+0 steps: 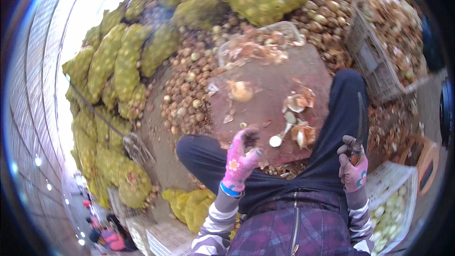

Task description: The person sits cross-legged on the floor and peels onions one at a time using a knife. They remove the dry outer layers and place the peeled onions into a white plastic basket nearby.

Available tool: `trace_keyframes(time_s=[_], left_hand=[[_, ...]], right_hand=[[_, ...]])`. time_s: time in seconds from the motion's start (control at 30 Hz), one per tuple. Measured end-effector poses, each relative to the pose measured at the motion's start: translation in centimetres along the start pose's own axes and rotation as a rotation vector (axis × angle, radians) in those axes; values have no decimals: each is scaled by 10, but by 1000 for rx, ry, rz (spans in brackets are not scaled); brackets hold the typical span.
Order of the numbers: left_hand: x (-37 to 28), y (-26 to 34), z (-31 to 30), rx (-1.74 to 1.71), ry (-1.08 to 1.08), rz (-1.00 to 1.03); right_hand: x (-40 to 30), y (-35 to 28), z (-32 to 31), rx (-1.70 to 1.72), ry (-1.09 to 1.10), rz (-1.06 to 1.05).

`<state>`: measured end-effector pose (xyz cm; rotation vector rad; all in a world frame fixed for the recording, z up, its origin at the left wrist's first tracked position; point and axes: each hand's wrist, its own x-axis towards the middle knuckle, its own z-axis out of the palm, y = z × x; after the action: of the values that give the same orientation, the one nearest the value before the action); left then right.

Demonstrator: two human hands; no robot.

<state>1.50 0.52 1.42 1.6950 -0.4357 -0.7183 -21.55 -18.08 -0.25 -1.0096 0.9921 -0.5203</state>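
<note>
My left hand (239, 165), in a pink flowered glove with dark fingertips, is raised over the near left edge of a reddish board (263, 113). Its fingers are curled but apart from the thumb, with nothing seen between them. In my right hand (352, 169), gloved alike, is a knife (359, 124) by its brown handle, blade pointing away from me above my right thigh. On the board lie a whole onion (241, 91), a round white onion piece (275, 141), a partly peeled onion (303, 136) and loose brown skins (302, 97).
Unpeeled onions (188, 89) heap beyond the board, around a basket of skins (256, 48). Yellow-green mesh sacks (124, 64) line the left. A crate (373, 67) stands right; nearer are a crate of peeled onions (391, 206) and an orange-brown stool (428, 165). People (110, 236) are far lower left.
</note>
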Motion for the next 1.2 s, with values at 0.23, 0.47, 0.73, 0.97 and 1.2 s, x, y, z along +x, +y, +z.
trace_keyframes(time_s=[0.23,0.47,0.73,0.97,1.2], left_hand=[[70,-12,-63,790,351,162],[164,-24,-29,1168,95,280],[144,-26,-25,1232,70,145],[58,-51,-4,1194,16,118],[33,-88,-1,986,215,184]], right_hand=[[5,9,43,-72,-333,66],[3,9,49,-242,-281,96],[6,8,56,-362,-233,175],[21,24,76,-440,-482,100],[42,32,106,-351,-737,354]])
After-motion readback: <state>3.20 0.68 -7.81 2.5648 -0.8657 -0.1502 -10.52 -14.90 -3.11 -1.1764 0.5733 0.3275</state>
